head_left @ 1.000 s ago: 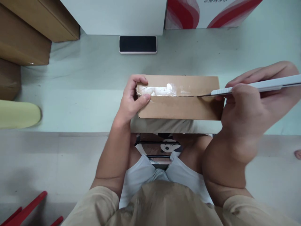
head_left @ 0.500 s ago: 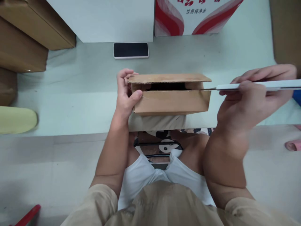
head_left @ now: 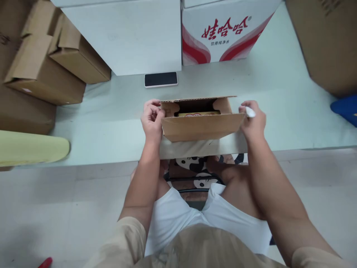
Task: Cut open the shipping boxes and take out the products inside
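A small cardboard box (head_left: 202,128) stands near the table's front edge, its top flaps parted. Inside, a yellowish item with red markings (head_left: 198,114) shows in part. My left hand (head_left: 153,120) is closed on the box's left end, thumb and fingers at the flap edges. At the right end, my right hand (head_left: 254,121) is closed around a white utility knife (head_left: 250,111), of which only a short piece shows. Its fingers are at the right corner of the front flap; whether they pinch it I cannot tell.
Behind the box lies a phone (head_left: 161,79) on the pale green tabletop (head_left: 117,126). White cartons (head_left: 125,37) stand at the back. Brown boxes (head_left: 55,82) are stacked at left, above a yellow rounded object (head_left: 33,148). A large brown carton (head_left: 331,44) and a blue object (head_left: 346,108) are at right.
The box's flaps have spread wider, uncovering the yellowish item. My right hand has come left to the box corner, and the knife's blade no longer shows at the opening. The view has shifted.
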`<state>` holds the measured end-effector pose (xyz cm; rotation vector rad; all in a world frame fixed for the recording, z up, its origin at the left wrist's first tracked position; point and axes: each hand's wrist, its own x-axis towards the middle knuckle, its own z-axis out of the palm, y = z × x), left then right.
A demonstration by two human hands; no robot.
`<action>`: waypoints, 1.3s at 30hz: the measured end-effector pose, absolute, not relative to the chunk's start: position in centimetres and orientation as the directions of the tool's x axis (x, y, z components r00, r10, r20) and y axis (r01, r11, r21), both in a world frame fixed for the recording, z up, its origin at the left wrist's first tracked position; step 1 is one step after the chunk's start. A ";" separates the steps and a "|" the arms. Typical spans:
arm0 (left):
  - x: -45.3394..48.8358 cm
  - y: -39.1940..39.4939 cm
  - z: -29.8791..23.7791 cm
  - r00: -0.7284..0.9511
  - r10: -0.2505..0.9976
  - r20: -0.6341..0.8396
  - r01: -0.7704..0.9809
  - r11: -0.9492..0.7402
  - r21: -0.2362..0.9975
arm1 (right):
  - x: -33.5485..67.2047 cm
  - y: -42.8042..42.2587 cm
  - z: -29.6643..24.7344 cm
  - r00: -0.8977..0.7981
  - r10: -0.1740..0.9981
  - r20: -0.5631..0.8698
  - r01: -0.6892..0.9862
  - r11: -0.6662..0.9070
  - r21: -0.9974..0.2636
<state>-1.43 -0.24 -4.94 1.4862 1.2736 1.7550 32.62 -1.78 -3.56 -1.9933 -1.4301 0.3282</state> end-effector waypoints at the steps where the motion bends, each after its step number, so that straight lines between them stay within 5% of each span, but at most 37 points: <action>1: -1.5 -0.3 -4.8 -0.260 0.829 0.495 0.211 -0.452 0.867 | 32.6 -1.6 -3.8 0.345 0.931 0.119 0.791 -0.220 -0.570; 8: -2.1 -0.8 -4.5 0.144 0.824 0.547 0.350 -0.560 0.751 | 32.4 -2.0 -4.7 0.179 0.974 -0.137 0.900 -0.219 -0.378; 10: -2.0 -1.1 -4.4 0.219 0.831 0.511 0.355 -0.556 0.752 | 32.4 -2.0 -4.5 0.209 0.972 -0.110 0.880 -0.236 -0.411; 13: -1.6 -1.7 -4.1 0.265 0.829 0.492 0.334 -0.558 0.760 | 31.8 -1.9 -3.7 0.286 0.951 0.120 0.778 -0.157 -0.609; 16: -1.1 -2.1 -3.7 0.231 0.832 0.505 0.307 -0.554 0.774 | 30.8 -2.3 -2.4 0.326 0.865 0.382 0.593 0.127 -0.795; 21: -0.6 -2.6 -2.9 0.104 0.834 0.541 0.219 -0.550 0.806 | 29.3 -4.2 -0.4 0.114 0.818 0.564 0.433 0.470 -0.769; 29: -1.7 -2.4 -2.4 -0.082 0.814 0.575 0.093 -0.568 0.818 | 27.9 -6.4 0.3 -0.169 0.853 0.494 0.487 0.508 -0.710; 35: -1.6 -2.3 -2.8 -0.132 0.763 0.633 0.239 -0.595 0.767 | 26.6 -6.5 0.2 0.126 0.689 0.714 0.518 0.568 -0.640; 39: -0.8 -2.8 -1.7 -0.230 0.595 0.770 0.329 -0.697 0.637 | 27.2 -6.6 -0.7 0.173 0.587 0.791 0.629 0.552 -0.547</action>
